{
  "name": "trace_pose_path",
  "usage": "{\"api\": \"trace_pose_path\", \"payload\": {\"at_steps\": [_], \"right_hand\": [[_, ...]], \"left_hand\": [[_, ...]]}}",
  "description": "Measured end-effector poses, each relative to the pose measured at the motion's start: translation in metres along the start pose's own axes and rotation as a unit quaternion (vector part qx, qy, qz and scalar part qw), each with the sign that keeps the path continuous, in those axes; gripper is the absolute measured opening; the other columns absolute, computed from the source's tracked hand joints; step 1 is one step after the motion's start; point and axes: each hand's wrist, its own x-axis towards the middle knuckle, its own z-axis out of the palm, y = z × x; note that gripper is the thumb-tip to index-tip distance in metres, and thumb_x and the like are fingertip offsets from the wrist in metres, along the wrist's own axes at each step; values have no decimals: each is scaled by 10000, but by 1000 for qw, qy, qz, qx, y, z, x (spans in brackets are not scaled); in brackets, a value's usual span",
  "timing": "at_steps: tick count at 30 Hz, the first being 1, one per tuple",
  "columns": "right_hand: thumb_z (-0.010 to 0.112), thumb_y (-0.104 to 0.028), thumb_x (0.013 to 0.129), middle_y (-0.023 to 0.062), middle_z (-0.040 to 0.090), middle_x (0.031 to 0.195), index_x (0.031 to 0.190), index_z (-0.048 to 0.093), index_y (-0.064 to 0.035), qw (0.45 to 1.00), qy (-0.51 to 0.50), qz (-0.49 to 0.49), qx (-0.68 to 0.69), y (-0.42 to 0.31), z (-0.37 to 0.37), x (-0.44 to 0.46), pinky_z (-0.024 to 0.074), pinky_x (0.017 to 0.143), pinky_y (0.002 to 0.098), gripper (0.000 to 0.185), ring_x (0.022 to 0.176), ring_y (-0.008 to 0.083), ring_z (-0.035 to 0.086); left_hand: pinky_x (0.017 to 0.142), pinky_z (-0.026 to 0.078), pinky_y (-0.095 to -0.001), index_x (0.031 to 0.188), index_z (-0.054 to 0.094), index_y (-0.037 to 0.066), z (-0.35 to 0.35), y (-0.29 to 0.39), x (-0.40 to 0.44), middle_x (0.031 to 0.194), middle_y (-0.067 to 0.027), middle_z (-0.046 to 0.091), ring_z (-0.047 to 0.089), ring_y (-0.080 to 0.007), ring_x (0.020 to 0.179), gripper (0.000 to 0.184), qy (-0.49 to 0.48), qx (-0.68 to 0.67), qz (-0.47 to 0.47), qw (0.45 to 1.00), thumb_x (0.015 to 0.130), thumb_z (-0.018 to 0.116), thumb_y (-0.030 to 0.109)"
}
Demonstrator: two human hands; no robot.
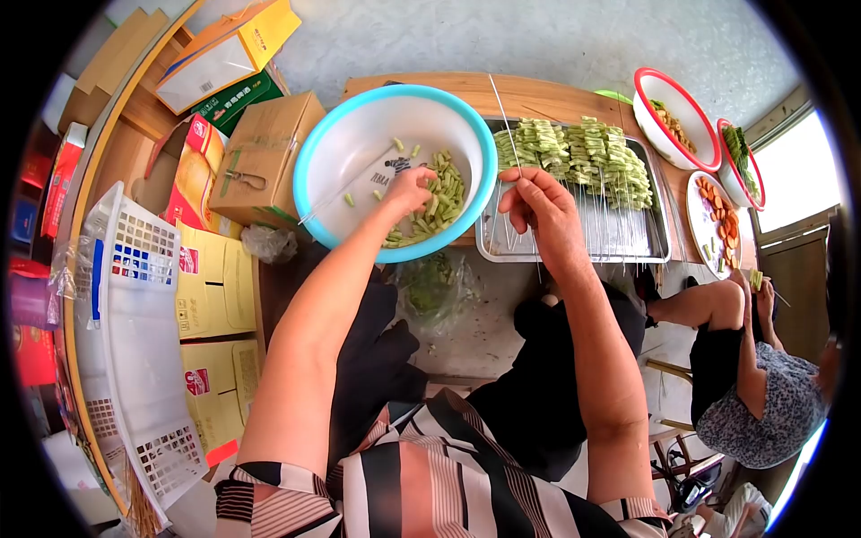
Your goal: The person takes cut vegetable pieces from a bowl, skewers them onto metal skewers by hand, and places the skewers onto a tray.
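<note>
My left hand (411, 190) reaches into a white basin with a light-blue rim (307, 170). Its fingers are bent together against the short cut green vegetable pieces (445, 203) heaped on the basin's right side. Whether a piece is pinched in them is hard to make out. My right hand (543, 211) pinches a thin skewer (502, 112) that points up and slightly left, just right of the basin. Behind that hand, a metal tray (619, 244) holds rows of skewered green pieces (587, 160). Another thin skewer (345, 191) lies across the basin's left part.
At the right stand red-rimmed basins (641, 97) of food and a plate of orange slices (720, 215). Cardboard boxes (260, 170) and a white plastic basket (143, 332) are on the left. Another person (762, 394) sits at the right, hands on a skewer of green pieces.
</note>
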Motion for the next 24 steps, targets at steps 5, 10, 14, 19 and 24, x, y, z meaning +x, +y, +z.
{"api": "trace_pose_path", "payload": {"at_steps": [5, 10, 14, 19, 24], "right_hand": [[434, -186, 981, 24, 598, 695, 1081, 599, -46, 1000, 15, -6, 13, 0, -6, 0, 332, 491, 192, 238, 525, 53, 428], [441, -177, 977, 29, 603, 697, 1094, 591, -48, 1000, 19, -8, -2, 0, -8, -3, 315, 474, 186, 230, 513, 47, 408], [436, -148, 969, 33, 608, 717, 1106, 578, -39, 1000, 21, 3, -13, -2, -5, -5, 298, 473, 185, 225, 512, 42, 390], [439, -135, 963, 36, 618, 728, 1107, 576, -25, 1000, 0, 11, -20, -3, -5, -6, 314, 483, 185, 226, 522, 40, 394], [441, -138, 962, 36, 624, 721, 1106, 576, -16, 999, -8, 15, -29, -6, -5, -8, 331, 498, 187, 232, 532, 44, 396]], "left_hand": [[757, 514, -350, 918, 717, 147, -12, -2, 11, 893, -94, 690, 657, -242, 846, 214, 55, 143, 38, 987, 768, 582, 74], [806, 502, -361, 900, 716, 135, -19, 15, -1, 928, -122, 685, 646, -270, 904, 219, 50, 240, -25, 969, 774, 565, 39], [819, 495, -374, 900, 709, 112, -13, -14, 6, 934, -127, 682, 637, -291, 920, 232, -4, 269, 69, 961, 757, 564, 2], [753, 514, -388, 942, 703, 97, -14, -18, 8, 922, -130, 681, 644, -302, 882, 282, -85, 353, -19, 932, 675, 673, 14], [727, 515, -387, 968, 700, 114, -16, -6, 7, 886, -116, 684, 650, -290, 859, 291, -122, 304, -93, 940, 682, 695, 56]]}}
